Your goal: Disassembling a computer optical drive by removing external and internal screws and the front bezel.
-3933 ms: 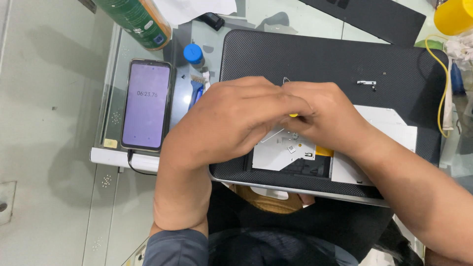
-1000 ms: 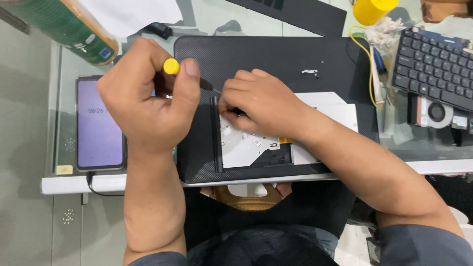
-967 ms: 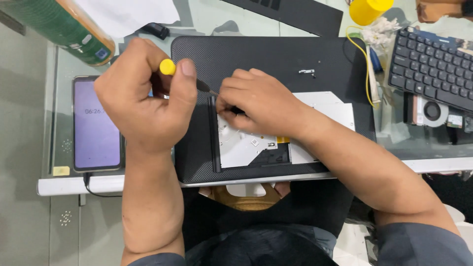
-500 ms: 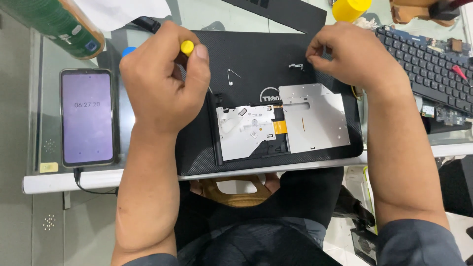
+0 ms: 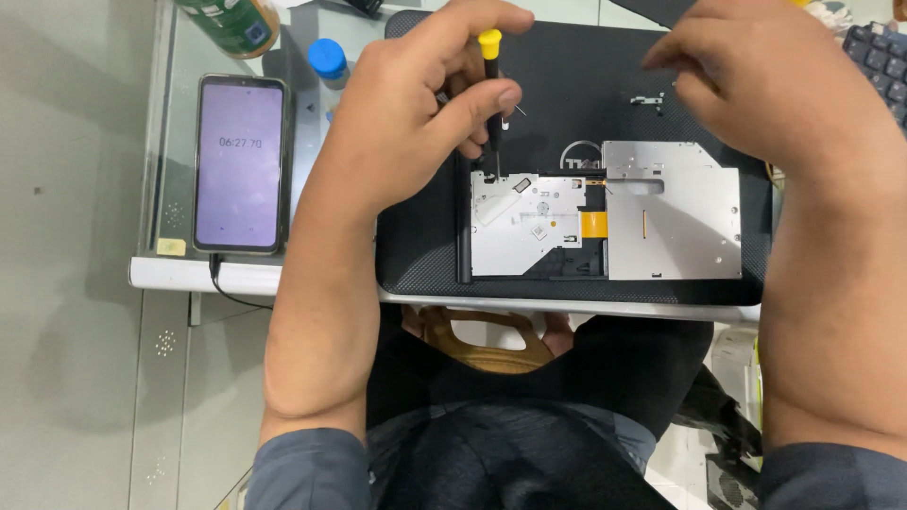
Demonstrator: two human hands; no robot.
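My right hand [image 5: 765,90] is off the optical drive [image 5: 605,212] now. A second ago its fingers were pressed down on the silver casing; now it hovers over the laptop's [image 5: 567,104] far right corner, fingers curled loosely together near a small metal bracket [image 5: 647,98] lying on the black lid. Whether it pinches anything I cannot tell. With that hand away the whole drive shows: it lies flat on the closed laptop, toward the near edge, with its open mechanism half on the left, an orange ribbon cable [image 5: 593,224] in the middle and a plain metal cover on the right. So the drive sits unsteadied, held only by its own weight.

My left hand [image 5: 406,123] is clamped around the small screwdriver [image 5: 491,85] with the yellow cap, thumb and fingers wrapped tight on the black shaft. It has swung down from above the laptop's left edge, and the tip stands nearly upright at the drive's far left corner, touching or just above it.

Left of the laptop, the phone [image 5: 239,162] lies on the glass bench [image 5: 170,269] with its screen lit, a blue bottle cap [image 5: 327,59] between them.
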